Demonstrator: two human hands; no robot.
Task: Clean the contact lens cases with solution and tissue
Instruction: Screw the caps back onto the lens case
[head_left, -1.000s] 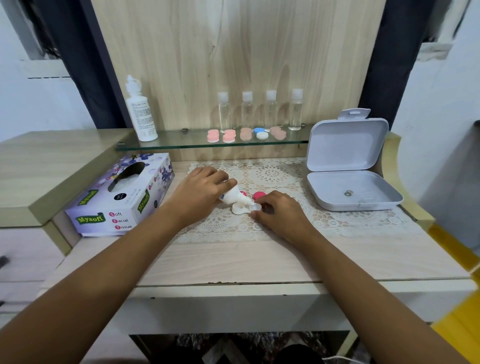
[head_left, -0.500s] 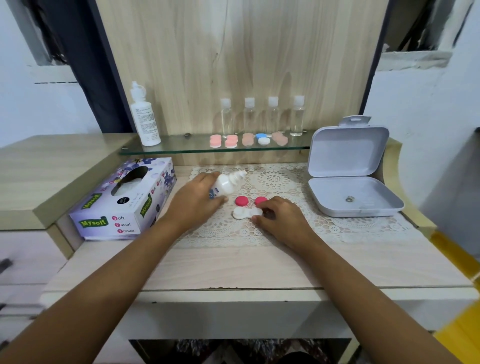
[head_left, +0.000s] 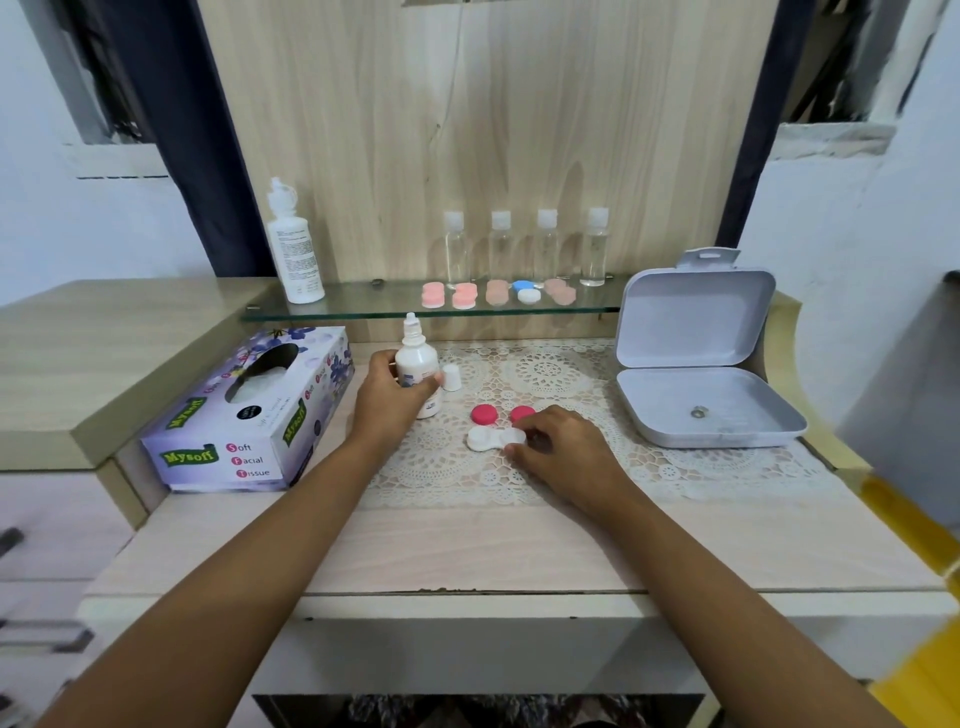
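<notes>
Tipping the solution bottle back upright, our left hand grips it, our right hand holds the lens case; tissue wiping seems next.

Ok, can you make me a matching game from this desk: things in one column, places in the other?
Things: 1 small bottle; 2 white lens case; 3 tissue box; 4 grey box.
Places: A open, at the desk's right; B upright in the left hand; C at the desk's left; D on the lace mat, held by the right hand.
Pairs: 1-B, 2-D, 3-C, 4-A.
</notes>
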